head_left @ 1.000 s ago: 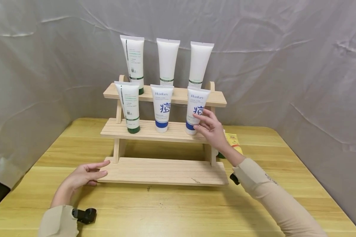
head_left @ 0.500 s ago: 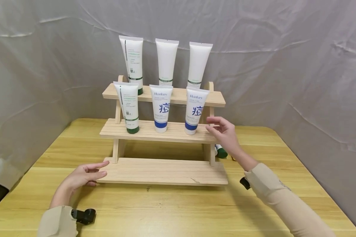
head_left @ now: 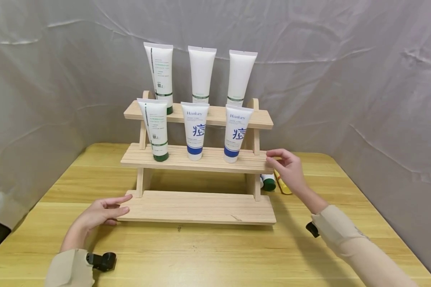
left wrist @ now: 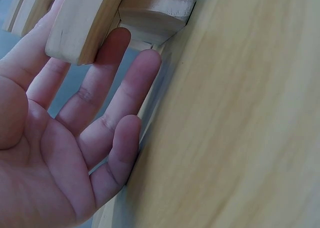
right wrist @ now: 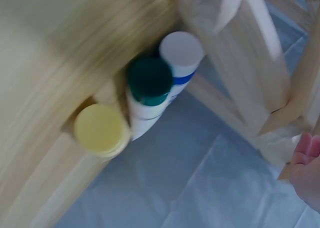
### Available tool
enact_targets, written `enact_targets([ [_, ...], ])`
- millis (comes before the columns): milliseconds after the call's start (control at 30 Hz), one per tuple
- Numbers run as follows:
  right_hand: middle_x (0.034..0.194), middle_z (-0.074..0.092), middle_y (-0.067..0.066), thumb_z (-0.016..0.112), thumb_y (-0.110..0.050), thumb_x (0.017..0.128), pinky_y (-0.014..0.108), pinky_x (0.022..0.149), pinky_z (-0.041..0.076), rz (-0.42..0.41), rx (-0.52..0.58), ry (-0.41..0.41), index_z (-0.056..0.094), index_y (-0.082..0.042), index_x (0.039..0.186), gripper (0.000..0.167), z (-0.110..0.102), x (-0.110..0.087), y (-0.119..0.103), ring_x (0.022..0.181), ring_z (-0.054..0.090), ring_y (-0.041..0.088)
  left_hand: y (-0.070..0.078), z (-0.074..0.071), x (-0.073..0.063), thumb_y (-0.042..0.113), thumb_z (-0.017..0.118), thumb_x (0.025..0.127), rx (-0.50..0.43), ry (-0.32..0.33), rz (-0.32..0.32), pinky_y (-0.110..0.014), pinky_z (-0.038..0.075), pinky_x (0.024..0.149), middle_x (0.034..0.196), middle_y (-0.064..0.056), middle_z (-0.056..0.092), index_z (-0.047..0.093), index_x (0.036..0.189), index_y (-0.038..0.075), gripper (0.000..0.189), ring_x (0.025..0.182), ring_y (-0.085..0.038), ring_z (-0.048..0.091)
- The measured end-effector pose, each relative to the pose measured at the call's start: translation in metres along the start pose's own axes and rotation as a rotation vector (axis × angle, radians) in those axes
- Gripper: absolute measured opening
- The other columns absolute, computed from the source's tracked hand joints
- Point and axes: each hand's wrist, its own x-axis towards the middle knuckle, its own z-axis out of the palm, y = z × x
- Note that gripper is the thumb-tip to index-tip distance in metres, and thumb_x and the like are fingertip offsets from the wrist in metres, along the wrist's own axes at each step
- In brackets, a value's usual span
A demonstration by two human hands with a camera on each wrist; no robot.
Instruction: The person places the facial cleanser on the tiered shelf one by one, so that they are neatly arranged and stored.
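A three-tier wooden display stand (head_left: pixel 197 207) faces me. On its top tier stand three white tubes, the left one (head_left: pixel 162 71) with its printed side showing. The middle tier carries a green-capped tube (head_left: pixel 156 123), a blue-banded tube (head_left: pixel 194 125) and a second blue-banded tube (head_left: pixel 237 127), all upright on their caps. My left hand (head_left: pixel 97 215) grips the left end of the bottom shelf (left wrist: pixel 85 25), thumb above and fingers reaching under. My right hand (head_left: pixel 290 169) holds nothing, its fingertips right at the right end of the middle shelf.
Behind the stand's right side lie a green-capped tube (right wrist: pixel 150 83), a yellow-capped one (right wrist: pixel 101 130) and a white-capped one (right wrist: pixel 181 50) on the table (head_left: pixel 201 259). A grey cloth backdrop (head_left: pixel 327 87) surrounds the table's back and sides.
My right hand has let go of the right blue-banded tube and moved right, past the shelf's end. The tube stays standing. My left hand keeps its place.
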Motion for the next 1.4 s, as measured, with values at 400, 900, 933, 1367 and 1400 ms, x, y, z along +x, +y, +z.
enact_targets([
  [400,0.084,0.063,0.001,0.056,0.007,0.083,0.013,0.065,0.046,0.116,-0.054,0.095,0.064,0.0,0.085,0.011,-0.027,-0.013,0.019,0.076,0.057,0.008,-0.002,-0.001,-0.001,0.023,0.065,0.083,-0.007,0.003,-0.007,-0.034,0.048,0.069,0.138,-0.027,0.024,0.06,0.117,0.031,0.035,0.09,-0.008,0.047],
  [900,0.125,0.04,0.032,0.054,-0.015,0.09,0.045,0.088,0.041,0.604,-0.183,-0.187,0.039,0.011,0.127,0.048,-0.065,-0.01,0.076,0.111,0.043,0.033,-0.004,-0.001,-0.001,0.023,0.065,0.083,0.007,0.007,-0.007,-0.034,0.048,0.07,0.139,-0.026,0.025,0.057,0.122,0.023,0.039,0.094,-0.007,0.044],
  [933,0.128,0.036,0.034,0.054,-0.014,0.09,0.047,0.089,0.038,0.62,-0.186,-0.211,0.037,0.011,0.129,0.049,-0.066,-0.01,0.078,0.114,0.039,0.037,-0.003,-0.001,-0.001,0.023,0.064,0.083,0.008,0.006,-0.009,-0.034,0.048,0.07,0.139,-0.026,0.025,0.057,0.122,0.021,0.04,0.095,-0.008,0.044],
  [1367,0.131,0.025,0.038,0.053,-0.016,0.091,0.032,0.065,0.045,0.73,-0.206,-0.33,0.026,0.005,0.137,0.058,-0.078,-0.008,0.098,0.075,0.049,0.019,0.0,-0.001,0.001,0.023,0.064,0.084,0.025,-0.006,-0.001,-0.035,0.048,0.071,0.138,-0.028,0.023,0.049,0.127,0.009,0.048,0.105,-0.019,0.04],
  [1400,0.13,0.026,0.038,0.054,-0.015,0.091,0.029,0.059,0.043,0.736,-0.198,-0.341,0.025,0.004,0.138,0.058,-0.078,-0.008,0.099,0.065,0.045,0.014,0.0,-0.001,0.001,0.023,0.064,0.084,0.022,-0.005,0.0,-0.035,0.048,0.071,0.139,-0.028,0.023,0.05,0.127,0.009,0.047,0.105,-0.018,0.04],
])
